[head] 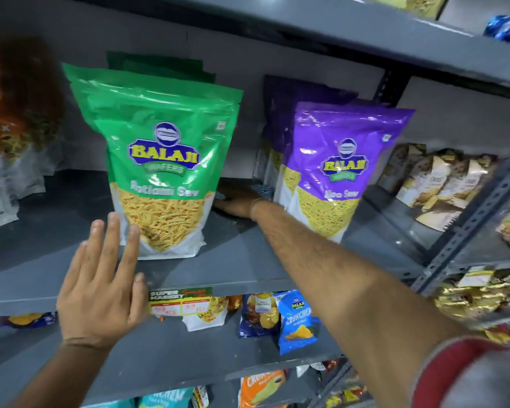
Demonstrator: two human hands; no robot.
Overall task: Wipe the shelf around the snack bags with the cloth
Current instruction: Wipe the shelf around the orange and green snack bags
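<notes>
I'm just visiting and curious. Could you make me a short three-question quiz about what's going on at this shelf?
1. True or false: the right hand reaches between the green Balaji bag and the purple Balaji bag.
2. What does the left hand do? A) grips a bag B) spreads open at the shelf edge
3. Which price shows on the price tag?

Key: 1 true; 2 B; 3 59 Rs.
</notes>
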